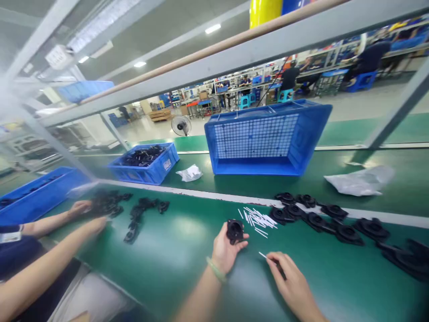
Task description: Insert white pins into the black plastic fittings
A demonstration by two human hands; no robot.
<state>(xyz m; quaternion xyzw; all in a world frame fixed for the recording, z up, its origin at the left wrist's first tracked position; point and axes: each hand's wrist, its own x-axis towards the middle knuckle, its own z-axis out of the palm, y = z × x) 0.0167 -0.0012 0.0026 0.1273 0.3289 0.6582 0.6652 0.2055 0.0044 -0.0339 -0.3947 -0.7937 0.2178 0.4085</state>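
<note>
Between the thumb and fingers of my left hand [225, 252] sits a black plastic part [235, 230] with a round opening, turned toward me and raised over the green table [187, 268]. To its right, my right hand [286, 273] pinches a thin white strip [262, 255] whose tip points toward the black part; the two are apart. Just beyond my hands lies a loose pile of similar white strips [258, 219]. Several more black plastic parts [315, 220] lie in rows to the right of that pile.
A blue crate [258, 167] stands on its side behind the strips. Farther left is a blue bin [144, 174] of dark parts. Plastic bags [360, 181] lie beyond the white divider. At left, a co-worker's hands [97, 226] are near black parts [134, 219]. A metal frame rail [208, 67] crosses overhead.
</note>
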